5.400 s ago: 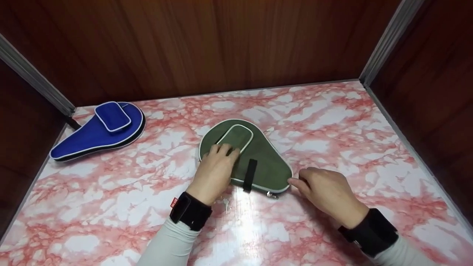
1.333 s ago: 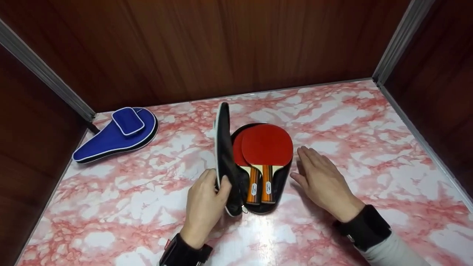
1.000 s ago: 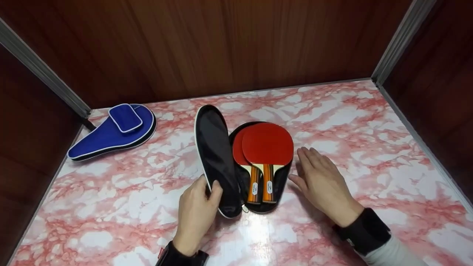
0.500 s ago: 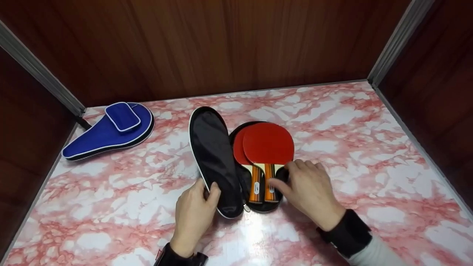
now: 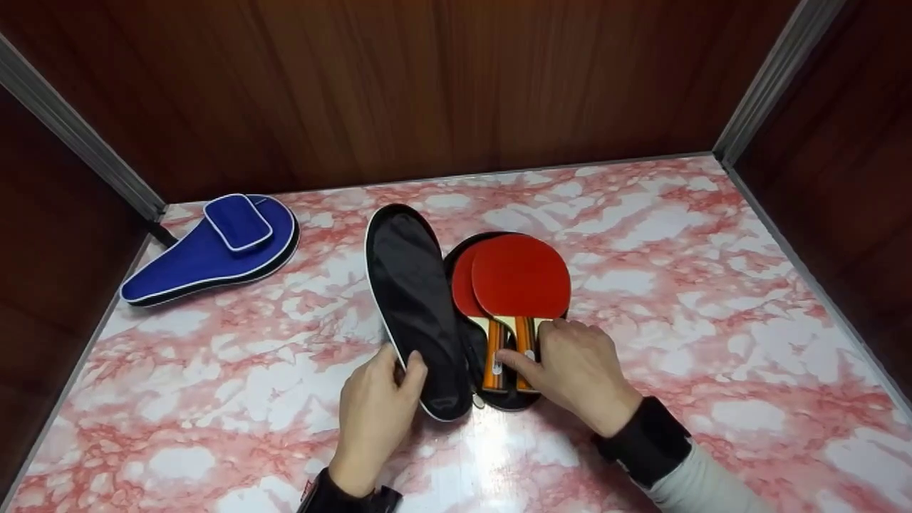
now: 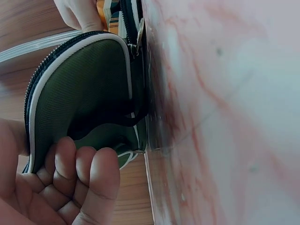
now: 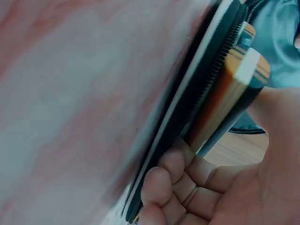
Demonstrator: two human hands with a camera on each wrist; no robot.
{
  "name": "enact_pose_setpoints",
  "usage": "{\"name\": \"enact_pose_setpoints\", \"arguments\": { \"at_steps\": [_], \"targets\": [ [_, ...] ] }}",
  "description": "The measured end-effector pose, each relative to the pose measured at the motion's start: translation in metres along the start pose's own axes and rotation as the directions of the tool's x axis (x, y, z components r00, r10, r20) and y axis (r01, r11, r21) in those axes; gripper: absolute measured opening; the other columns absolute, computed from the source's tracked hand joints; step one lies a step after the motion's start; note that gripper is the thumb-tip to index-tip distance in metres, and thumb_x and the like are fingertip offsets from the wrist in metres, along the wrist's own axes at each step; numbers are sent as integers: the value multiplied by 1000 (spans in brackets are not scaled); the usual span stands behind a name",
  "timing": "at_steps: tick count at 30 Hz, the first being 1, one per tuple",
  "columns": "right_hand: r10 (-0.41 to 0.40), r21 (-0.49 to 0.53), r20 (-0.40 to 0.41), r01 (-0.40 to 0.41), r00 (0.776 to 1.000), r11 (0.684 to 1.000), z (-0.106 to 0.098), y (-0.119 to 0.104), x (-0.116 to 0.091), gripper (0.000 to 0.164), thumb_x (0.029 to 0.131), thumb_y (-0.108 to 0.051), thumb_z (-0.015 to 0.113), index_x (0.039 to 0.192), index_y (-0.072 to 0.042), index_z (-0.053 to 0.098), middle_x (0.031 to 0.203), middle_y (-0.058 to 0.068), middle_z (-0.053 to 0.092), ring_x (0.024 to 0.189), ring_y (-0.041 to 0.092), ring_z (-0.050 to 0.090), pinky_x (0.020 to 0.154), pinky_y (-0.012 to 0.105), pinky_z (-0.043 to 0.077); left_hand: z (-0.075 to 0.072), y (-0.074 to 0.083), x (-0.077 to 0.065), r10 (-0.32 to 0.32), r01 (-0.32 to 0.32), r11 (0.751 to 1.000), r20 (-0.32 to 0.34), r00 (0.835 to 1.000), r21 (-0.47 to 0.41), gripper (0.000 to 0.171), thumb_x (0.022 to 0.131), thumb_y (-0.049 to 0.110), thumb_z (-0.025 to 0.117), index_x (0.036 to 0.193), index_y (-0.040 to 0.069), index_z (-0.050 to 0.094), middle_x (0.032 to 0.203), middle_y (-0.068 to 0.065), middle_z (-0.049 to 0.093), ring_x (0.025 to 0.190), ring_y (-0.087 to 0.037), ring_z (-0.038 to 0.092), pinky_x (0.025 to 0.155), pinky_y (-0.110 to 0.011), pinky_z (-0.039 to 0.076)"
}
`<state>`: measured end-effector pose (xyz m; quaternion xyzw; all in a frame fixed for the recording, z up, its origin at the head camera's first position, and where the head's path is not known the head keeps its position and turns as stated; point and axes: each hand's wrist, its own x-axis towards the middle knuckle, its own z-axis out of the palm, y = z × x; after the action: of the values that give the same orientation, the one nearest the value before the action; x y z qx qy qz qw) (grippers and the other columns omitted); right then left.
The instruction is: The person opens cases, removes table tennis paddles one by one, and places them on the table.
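Observation:
In the head view, a green table tennis paddle case lies unzipped with its black-lined lid raised to the left. My left hand pinches the lid's left edge between thumb and fingers; its green outside fills the left wrist view. Two red paddles overlap in the case's right half, the upper paddle partly covering the lower paddle. With the thumb across the top and curled fingers at the side, my right hand holds the upper paddle's handle. Part of that handle is hidden by the thumb.
A blue paddle case with a small pocket lies at the far left, by the wall corner. Dark wood-look panels enclose the red-and-white marbled table at the back and sides.
The green case was closed earlier; my left hand has swung its lid leftward, exposing the paddles. My right hand has moved left from beside the case onto the upper paddle's handle.

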<state>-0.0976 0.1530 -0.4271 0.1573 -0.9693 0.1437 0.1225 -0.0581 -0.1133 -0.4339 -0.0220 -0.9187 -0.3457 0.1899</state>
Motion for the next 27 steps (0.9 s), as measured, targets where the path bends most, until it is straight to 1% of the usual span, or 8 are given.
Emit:
{"name": "enact_pose_setpoints", "arguments": {
  "at_steps": [2,5,8,11,16,22,27],
  "targets": [
    [27,1,49,-27,998,1000,-2,1,1,57,95,-57,82,71,-16,51,60,-2,43,54,27,55,48,42,43,0,0,0,-6,6,1000,5,1000,-2,33,102,21,68,74,19,50,61,8,42,57,-25,53,58,-48,46],
    [76,5,127,-77,989,997,-4,3,2,49,98,-48,80,74,-14,55,64,0,48,58,28,60,52,46,48,-1,0,0,-12,12,1000,7,1000,-8,33,102,21,68,74,19,50,61,8,42,58,-25,53,58,-47,45],
    [102,12,182,-106,978,994,-6,7,3,44,99,-44,78,77,-12,57,67,0,50,59,25,58,54,45,49,-1,0,-1,-14,14,1000,10,1000,-18,33,102,21,69,74,19,51,61,8,43,58,-24,52,58,-47,45],
    [114,24,213,-122,970,992,-9,11,4,41,100,-41,77,78,-13,56,66,0,51,57,22,55,54,43,46,0,1,-1,-9,9,1000,17,1000,-20,33,102,21,69,75,19,51,61,8,44,58,-24,53,58,-47,45],
    [117,22,215,-125,970,992,-15,19,2,34,100,-36,75,84,-11,58,63,0,50,56,20,53,54,44,46,0,2,-2,-3,4,1000,27,1000,-16,33,101,22,70,74,19,51,60,8,44,58,-24,54,58,-47,46],
    [101,12,192,-105,976,994,-17,29,-4,28,103,-30,71,97,-6,58,65,1,49,55,21,53,52,45,46,0,2,-1,-19,20,1000,41,999,-21,33,102,23,69,75,20,51,61,9,44,58,-23,52,58,-45,45],
    [90,23,155,-95,984,995,-16,38,-8,26,107,-26,69,100,-5,55,65,1,47,53,23,51,49,47,47,0,2,-1,-25,26,999,44,999,-28,32,102,23,69,75,20,52,61,9,44,58,-21,52,59,-44,44]
  ]
}}
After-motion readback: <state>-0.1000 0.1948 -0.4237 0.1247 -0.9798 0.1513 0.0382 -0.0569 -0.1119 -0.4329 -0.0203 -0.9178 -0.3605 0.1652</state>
